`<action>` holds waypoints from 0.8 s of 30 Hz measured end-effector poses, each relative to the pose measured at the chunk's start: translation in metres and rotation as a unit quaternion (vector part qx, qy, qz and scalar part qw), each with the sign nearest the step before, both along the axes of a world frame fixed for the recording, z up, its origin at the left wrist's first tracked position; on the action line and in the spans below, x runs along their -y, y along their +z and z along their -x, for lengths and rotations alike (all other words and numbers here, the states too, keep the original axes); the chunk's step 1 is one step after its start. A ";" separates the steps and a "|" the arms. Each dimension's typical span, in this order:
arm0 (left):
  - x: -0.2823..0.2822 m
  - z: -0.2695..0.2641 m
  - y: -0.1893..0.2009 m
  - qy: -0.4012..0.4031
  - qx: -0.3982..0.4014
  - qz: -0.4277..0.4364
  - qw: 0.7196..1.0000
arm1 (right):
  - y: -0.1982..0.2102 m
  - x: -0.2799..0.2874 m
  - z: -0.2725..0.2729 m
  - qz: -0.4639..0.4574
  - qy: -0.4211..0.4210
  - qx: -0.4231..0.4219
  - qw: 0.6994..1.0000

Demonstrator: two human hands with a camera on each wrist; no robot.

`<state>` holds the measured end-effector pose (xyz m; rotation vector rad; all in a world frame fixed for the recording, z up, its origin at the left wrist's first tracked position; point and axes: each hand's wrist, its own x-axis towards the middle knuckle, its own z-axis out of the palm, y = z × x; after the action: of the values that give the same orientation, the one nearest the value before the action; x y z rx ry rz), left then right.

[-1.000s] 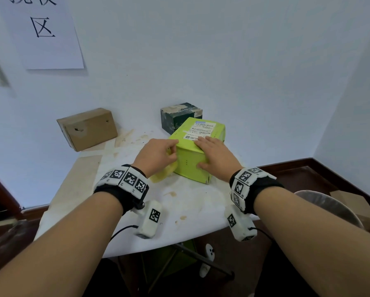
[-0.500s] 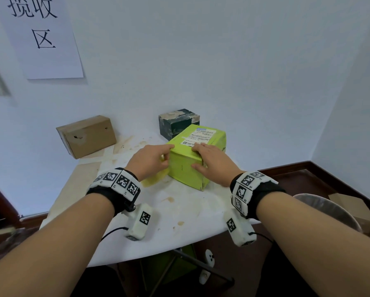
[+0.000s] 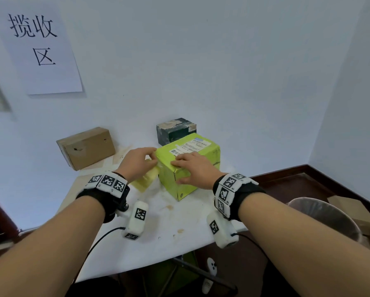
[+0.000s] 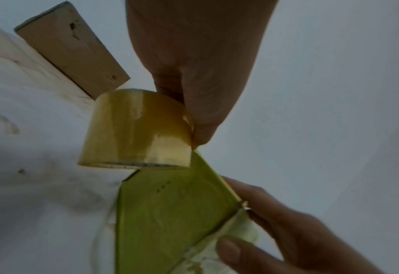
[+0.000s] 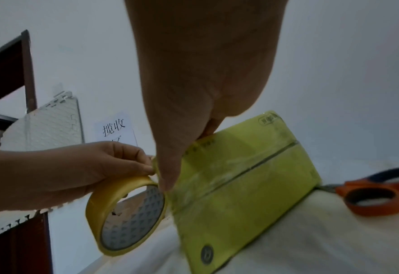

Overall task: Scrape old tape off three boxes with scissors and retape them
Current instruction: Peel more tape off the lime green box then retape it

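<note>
a stained white table (image 3: 179, 239) meets pale walls. on it the glossy green box (image 3: 188, 168) sits in front of a dark box (image 3: 175, 130); brown box (image 3: 87, 146) left. left hand (image 3: 137, 162) pinches yellowish tape roll (image 5: 125, 215); right hand (image 3: 192, 170) lies flat on the green box. orange-handled scissors (image 5: 376, 192) lie beside it.

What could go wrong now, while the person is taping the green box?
The left hand holds the tape roll close beside the green box, at its top edge, so the short strip may wrinkle or stick to itself. The right hand only presses the box, which could slide on the table. The scissors lie behind the box, awkward to reach.
</note>
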<state>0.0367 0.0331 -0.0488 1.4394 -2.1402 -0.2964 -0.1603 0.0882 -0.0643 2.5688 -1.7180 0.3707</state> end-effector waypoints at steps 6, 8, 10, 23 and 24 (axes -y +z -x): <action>-0.015 -0.014 0.023 0.023 -0.036 -0.017 0.999 | 0.008 0.001 -0.007 0.000 -0.002 0.031 1.000; -0.020 -0.016 0.029 0.027 -0.049 -0.015 0.998 | 0.003 0.001 -0.014 0.022 -0.013 0.036 0.999; -0.025 -0.019 0.031 0.026 -0.070 -0.016 0.997 | 0.002 -0.001 -0.020 0.037 -0.024 0.041 0.998; -0.044 -0.027 0.053 -0.017 -0.271 -0.077 0.960 | 0.030 -0.011 -0.015 -0.049 -0.045 0.272 0.960; -0.046 -0.024 0.056 -0.031 -0.275 -0.084 0.957 | 0.033 -0.012 -0.014 -0.047 -0.048 0.309 0.949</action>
<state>0.0603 0.0793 0.0072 1.1960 -1.7311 -0.8171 -0.1459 0.0999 -0.0309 2.5851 -2.0583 1.2261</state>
